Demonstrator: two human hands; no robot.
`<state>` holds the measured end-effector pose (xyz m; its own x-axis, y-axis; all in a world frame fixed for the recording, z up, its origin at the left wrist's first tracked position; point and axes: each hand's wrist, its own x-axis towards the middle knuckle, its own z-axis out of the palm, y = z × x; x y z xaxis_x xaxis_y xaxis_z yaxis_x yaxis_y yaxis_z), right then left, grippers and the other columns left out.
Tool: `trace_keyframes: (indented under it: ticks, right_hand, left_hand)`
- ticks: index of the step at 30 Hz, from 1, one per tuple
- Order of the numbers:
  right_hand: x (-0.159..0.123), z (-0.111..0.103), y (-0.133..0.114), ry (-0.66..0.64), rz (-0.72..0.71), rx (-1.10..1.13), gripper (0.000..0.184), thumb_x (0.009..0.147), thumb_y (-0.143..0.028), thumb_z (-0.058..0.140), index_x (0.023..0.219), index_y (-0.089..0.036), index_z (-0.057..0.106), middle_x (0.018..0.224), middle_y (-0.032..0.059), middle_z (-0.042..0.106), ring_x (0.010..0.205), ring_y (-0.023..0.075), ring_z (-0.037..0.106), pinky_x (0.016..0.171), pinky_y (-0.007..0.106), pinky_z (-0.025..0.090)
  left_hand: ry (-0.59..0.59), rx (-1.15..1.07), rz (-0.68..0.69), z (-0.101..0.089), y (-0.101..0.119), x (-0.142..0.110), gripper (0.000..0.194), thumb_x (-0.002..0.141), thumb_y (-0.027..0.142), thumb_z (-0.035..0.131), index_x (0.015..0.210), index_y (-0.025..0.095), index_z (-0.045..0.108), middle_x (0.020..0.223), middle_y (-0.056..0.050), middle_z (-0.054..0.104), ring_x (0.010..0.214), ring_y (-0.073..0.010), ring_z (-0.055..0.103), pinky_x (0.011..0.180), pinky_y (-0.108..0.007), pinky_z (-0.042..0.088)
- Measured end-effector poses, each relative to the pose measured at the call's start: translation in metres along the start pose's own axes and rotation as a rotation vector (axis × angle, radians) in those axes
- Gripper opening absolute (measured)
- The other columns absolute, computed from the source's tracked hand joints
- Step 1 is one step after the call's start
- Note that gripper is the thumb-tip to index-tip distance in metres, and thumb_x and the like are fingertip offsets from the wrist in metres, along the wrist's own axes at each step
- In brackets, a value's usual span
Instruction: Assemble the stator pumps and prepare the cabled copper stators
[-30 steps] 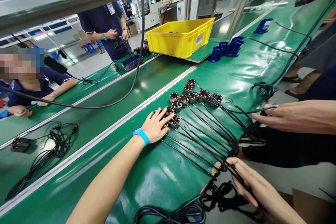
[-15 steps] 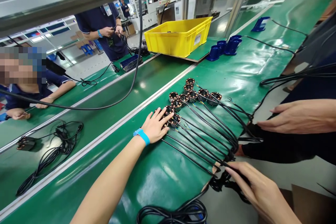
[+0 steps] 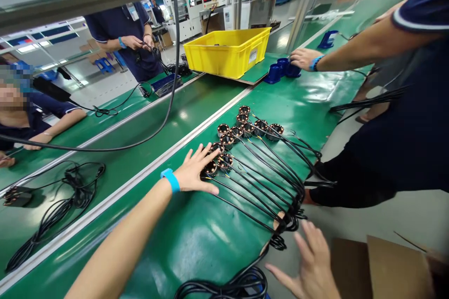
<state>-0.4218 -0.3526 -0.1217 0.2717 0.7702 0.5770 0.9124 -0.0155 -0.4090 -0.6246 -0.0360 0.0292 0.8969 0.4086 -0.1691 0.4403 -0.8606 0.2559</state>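
Several round motor stators (image 3: 276, 131) with copper windings stand grouped on the green bench mat (image 3: 182, 238). Black cables (image 3: 256, 182) run from them to the bench edge, where they hang down in a bunch. My left hand (image 3: 194, 170), with a blue wristband, lies with spread fingers at the nearest stators, its fingertips over or against them. Past the edge, my right hand (image 3: 312, 261) is held up with fingers apart and nothing in it, just below the hanging cable bunch (image 3: 293, 219).
A yellow bin (image 3: 224, 56) stands at the back, beside blue plastic cups (image 3: 273, 74) that a co-worker's hand (image 3: 303, 58) touches. Coiled cable (image 3: 224, 285) lies at the front edge, a cardboard box (image 3: 396, 261) below right. Two people sit or stand across the bench.
My right hand has let go of the cables and opened below them. My left hand has shifted slightly off the stators. The co-worker at right has reached to the blue cups.
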Motion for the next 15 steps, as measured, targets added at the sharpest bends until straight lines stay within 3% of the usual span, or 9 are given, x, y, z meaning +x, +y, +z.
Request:
trace_keyframes:
  ticks: [3, 6, 8, 11, 14, 15]
  right_hand:
    - [-0.003, 0.031, -0.005, 0.043, 0.068, -0.107, 0.091, 0.09, -0.038, 0.06, 0.158, -0.024, 0.001, 0.159, 0.0176, 0.007, 0.144, 0.0443, 0.015, 0.109, 0.072, 0.022]
    - [0.024, 0.047, 0.009, 0.178, 0.174, -0.121, 0.087, 0.09, -0.035, 0.054, 0.158, -0.016, 0.002, 0.158, 0.0226, 0.007, 0.143, 0.0464, 0.016, 0.107, 0.072, 0.025]
    - [0.049, 0.043, 0.023, 0.215, 0.166, -0.157, 0.081, 0.088, -0.028, 0.05, 0.158, -0.018, 0.011, 0.158, 0.0194, 0.012, 0.142, 0.0435, 0.021, 0.11, 0.068, 0.024]
    - [0.078, 0.015, 0.048, 0.053, 0.135, -0.135, 0.078, 0.081, -0.018, 0.044, 0.155, -0.024, 0.022, 0.158, 0.0123, 0.02, 0.143, 0.0388, 0.023, 0.113, 0.065, 0.023]
    - [0.095, -0.026, 0.082, -0.292, 0.116, 0.17, 0.069, 0.081, -0.033, 0.055, 0.147, -0.028, 0.04, 0.156, 0.0083, 0.028, 0.141, 0.0391, 0.027, 0.11, 0.057, 0.037]
    - [0.099, -0.038, 0.095, -0.333, 0.169, 0.293, 0.063, 0.082, -0.04, 0.059, 0.142, -0.029, 0.046, 0.153, 0.0074, 0.035, 0.138, 0.0373, 0.035, 0.108, 0.051, 0.042]
  left_hand:
    - [0.016, 0.118, 0.084, 0.003, 0.002, -0.003, 0.122, 0.058, 0.086, 0.067, 0.156, 0.039, 0.012, 0.165, -0.006, -0.003, 0.147, -0.0478, -0.001, 0.112, -0.075, -0.002]
    - [0.046, 0.195, 0.088, 0.017, 0.009, 0.002, 0.111, 0.065, 0.087, 0.061, 0.155, 0.041, 0.017, 0.165, -0.005, 0.001, 0.148, -0.0458, 0.004, 0.113, -0.073, 0.0]
    - [0.086, 0.208, 0.045, 0.025, 0.013, 0.008, 0.102, 0.071, 0.086, 0.055, 0.155, 0.042, 0.016, 0.165, -0.004, 0.004, 0.149, -0.0431, 0.006, 0.115, -0.072, 0.006]
    - [0.128, 0.19, 0.01, 0.029, 0.017, 0.017, 0.103, 0.071, 0.088, 0.051, 0.155, 0.042, 0.015, 0.165, -0.004, 0.006, 0.149, -0.0422, 0.007, 0.115, -0.071, 0.01]
    - [0.135, 0.159, 0.022, 0.026, 0.017, 0.025, 0.11, 0.065, 0.092, 0.053, 0.155, 0.04, 0.017, 0.165, -0.005, 0.009, 0.149, -0.0435, 0.007, 0.115, -0.07, 0.008]
    - [0.134, 0.149, 0.03, 0.025, 0.017, 0.027, 0.111, 0.064, 0.092, 0.053, 0.155, 0.04, 0.019, 0.165, -0.005, 0.01, 0.149, -0.0434, 0.008, 0.116, -0.07, 0.008]
